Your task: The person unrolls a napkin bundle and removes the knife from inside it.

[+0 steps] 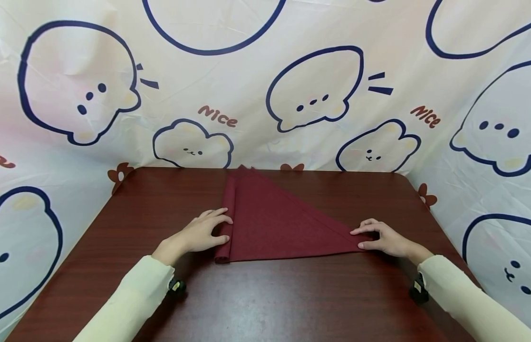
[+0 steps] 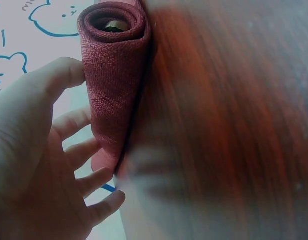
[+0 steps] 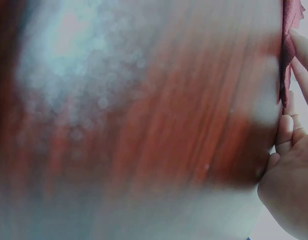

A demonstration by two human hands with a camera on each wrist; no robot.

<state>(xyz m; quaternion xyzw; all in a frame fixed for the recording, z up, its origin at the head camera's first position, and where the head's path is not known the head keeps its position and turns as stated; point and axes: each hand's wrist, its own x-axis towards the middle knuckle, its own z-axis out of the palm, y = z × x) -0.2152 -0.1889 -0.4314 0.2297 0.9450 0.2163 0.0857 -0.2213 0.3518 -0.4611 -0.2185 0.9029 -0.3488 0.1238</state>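
Observation:
A dark red cloth (image 1: pixel 282 218) lies on the table as a triangle, its left side wound into a tight roll (image 1: pixel 226 242). In the left wrist view the roll's spiral end (image 2: pixel 114 22) faces the camera, and something small and brass-coloured shows in its hollow. My left hand (image 1: pixel 203 231) touches the roll from the left, fingers spread and fairly straight along it, thumb nearest the near end. Over at the cloth's right corner, my right hand (image 1: pixel 387 239) rests its extended fingers and thumb on the fabric. The right wrist view catches only part of this hand (image 3: pixel 294 165) and a strip of cloth (image 3: pixel 290 50).
The dark brown wooden table (image 1: pixel 265 299) has a glossy surface. A pale curtain (image 1: pixel 248 85) printed with cartoon animals hangs behind and along both sides. A dark device sits under each sleeve cuff.

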